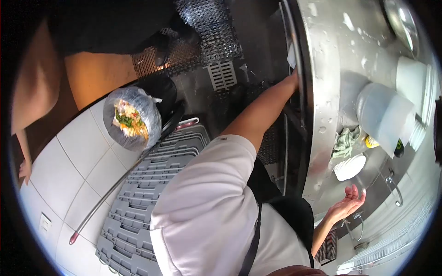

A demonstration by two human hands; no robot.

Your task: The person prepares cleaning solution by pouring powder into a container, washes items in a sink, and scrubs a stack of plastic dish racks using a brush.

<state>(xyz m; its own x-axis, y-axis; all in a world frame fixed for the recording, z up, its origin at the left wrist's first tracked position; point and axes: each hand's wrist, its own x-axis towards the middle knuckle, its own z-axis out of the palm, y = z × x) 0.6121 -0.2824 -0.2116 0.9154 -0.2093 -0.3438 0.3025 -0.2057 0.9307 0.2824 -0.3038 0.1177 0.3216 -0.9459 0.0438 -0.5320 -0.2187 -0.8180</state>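
My left arm [267, 110] stretches out to the dark front edge of the steel counter [327, 92]. Beyond the wrist, that edge hides my left hand, so its fingers do not show. A small white thing [291, 56] is partly visible close to it; I cannot make out what it is. Above the counter's near end, my right hand [346, 206] is raised with loosely curled fingers apart and nothing in it. Nearest to it lie a white ribbed object [350, 167] and a crumpled green cloth [346, 141].
A translucent plastic container [384, 112] stands on the counter, near metal taps [392, 186]. Grey folded crates [147, 198] are stacked beside me. A lined bin [131, 118] holds food scraps. Another person's arm [34, 87] is at the far left. A drain grate [222, 75] is in the floor.
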